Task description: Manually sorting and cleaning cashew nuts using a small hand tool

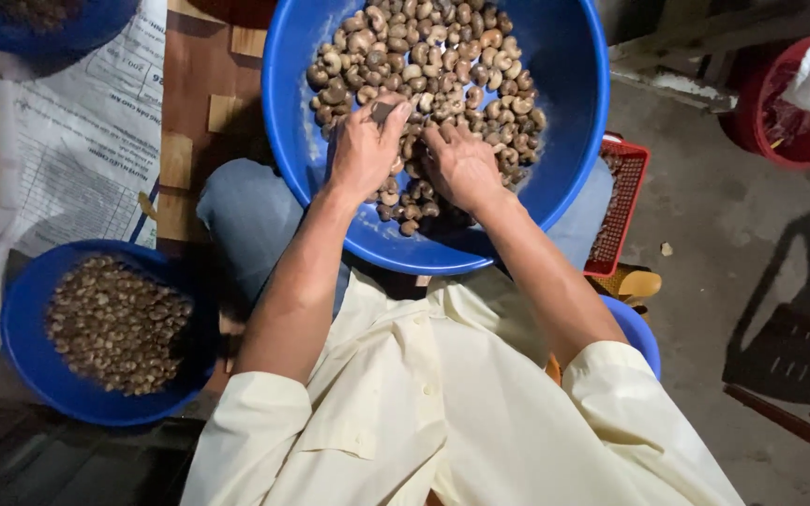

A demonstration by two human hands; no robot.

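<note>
A large blue basin (564, 141) rests on my lap, holding a heap of brown-shelled cashew nuts (428, 56). Both hands are down among the nuts at the near side of the heap. My left hand (365, 150) is closed around a small dark tool, whose grey tip sticks up above the thumb. My right hand (461, 164) lies palm down on the nuts with fingers curled into them; whether it grips one is hidden. The two hands nearly touch.
A smaller blue basin (25, 347) of pale peeled kernels stands at my lower left. Another blue basin (44, 28) is at the top left on a printed white sack (86, 141). A red crate (625, 201) and a red tub (785, 131) sit right on the concrete floor.
</note>
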